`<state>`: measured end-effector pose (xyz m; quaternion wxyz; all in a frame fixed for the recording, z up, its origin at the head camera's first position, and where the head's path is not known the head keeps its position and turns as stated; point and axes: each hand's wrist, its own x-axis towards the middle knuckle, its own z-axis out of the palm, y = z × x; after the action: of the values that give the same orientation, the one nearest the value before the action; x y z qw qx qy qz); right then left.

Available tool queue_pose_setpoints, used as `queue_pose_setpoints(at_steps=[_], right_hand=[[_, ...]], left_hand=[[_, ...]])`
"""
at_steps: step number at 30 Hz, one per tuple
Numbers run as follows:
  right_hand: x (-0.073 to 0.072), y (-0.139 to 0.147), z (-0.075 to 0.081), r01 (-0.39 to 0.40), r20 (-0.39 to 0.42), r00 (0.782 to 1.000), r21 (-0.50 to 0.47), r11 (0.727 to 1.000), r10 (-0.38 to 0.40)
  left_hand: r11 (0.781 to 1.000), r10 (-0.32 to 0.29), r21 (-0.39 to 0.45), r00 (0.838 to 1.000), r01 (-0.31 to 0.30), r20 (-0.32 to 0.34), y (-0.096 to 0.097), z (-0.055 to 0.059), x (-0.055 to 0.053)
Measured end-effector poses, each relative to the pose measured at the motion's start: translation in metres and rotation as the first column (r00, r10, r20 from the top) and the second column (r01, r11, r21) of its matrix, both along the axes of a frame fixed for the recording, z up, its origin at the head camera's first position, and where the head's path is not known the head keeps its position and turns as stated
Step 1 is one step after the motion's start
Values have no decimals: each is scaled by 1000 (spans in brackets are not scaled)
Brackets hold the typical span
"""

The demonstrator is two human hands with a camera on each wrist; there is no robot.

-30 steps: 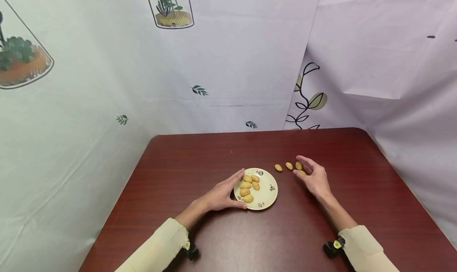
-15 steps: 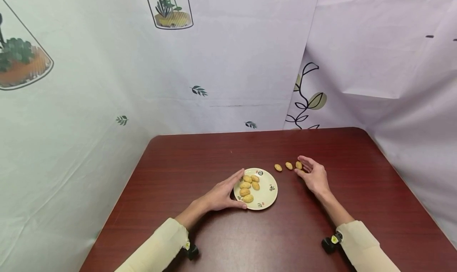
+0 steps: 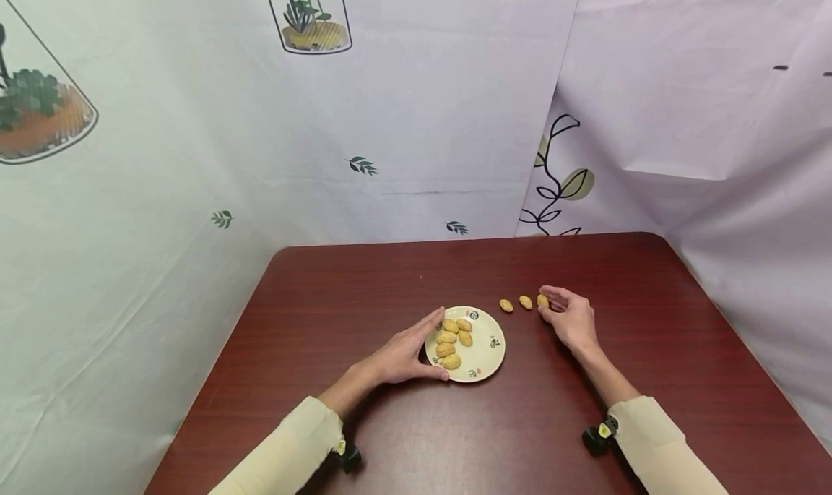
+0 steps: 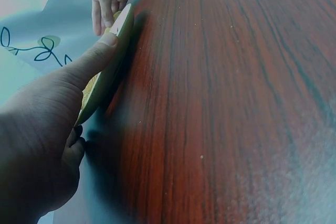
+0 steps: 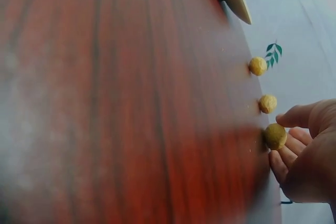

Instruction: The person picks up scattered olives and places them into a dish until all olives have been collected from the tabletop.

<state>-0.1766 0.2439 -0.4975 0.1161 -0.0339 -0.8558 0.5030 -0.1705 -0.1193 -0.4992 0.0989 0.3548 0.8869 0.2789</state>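
My left hand [image 3: 399, 356] spans the left side of a small cream plate [image 3: 482, 358], thumb on its near rim and fingertips on its far rim. Several peanuts [image 3: 446, 337] in their shells lie on the plate's left half. To the right of the plate my right hand [image 3: 573, 326] curls its thumb and fingers round a peanut [image 5: 275, 136] at the end of a short row. Two more peanuts [image 5: 258, 66] stand in that row, between this hand and the plate. Any peanut behind the right thumb is hidden in the head view.
A dark red wooden table [image 3: 364, 285] carries everything. Printed white cloth [image 3: 422, 105] hangs behind it and at both sides. Each wrist wears a small black camera [image 3: 596, 441] below a cream sleeve.
My right hand has shifted slightly and drawn its thumb and fingers closer about the end peanut. Another peanut, partly visible by the thumb earlier, no longer shows. The left hand and plate stay put.
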Motion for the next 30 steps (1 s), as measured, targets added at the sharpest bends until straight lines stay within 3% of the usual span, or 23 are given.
queue_pose_setpoints(at_steps=[8, 30], right_hand=[[1, -3, 2, 20, -4, 1000, 83, 996, -20], [0, -3, -1, 48, -26, 999, 59, 997, -47]], left_hand=[[1000, -2, 4, 1000, 2, 9, 0, 2, 1], [1000, -8, 21, 1000, 8, 7, 0, 1, 1]])
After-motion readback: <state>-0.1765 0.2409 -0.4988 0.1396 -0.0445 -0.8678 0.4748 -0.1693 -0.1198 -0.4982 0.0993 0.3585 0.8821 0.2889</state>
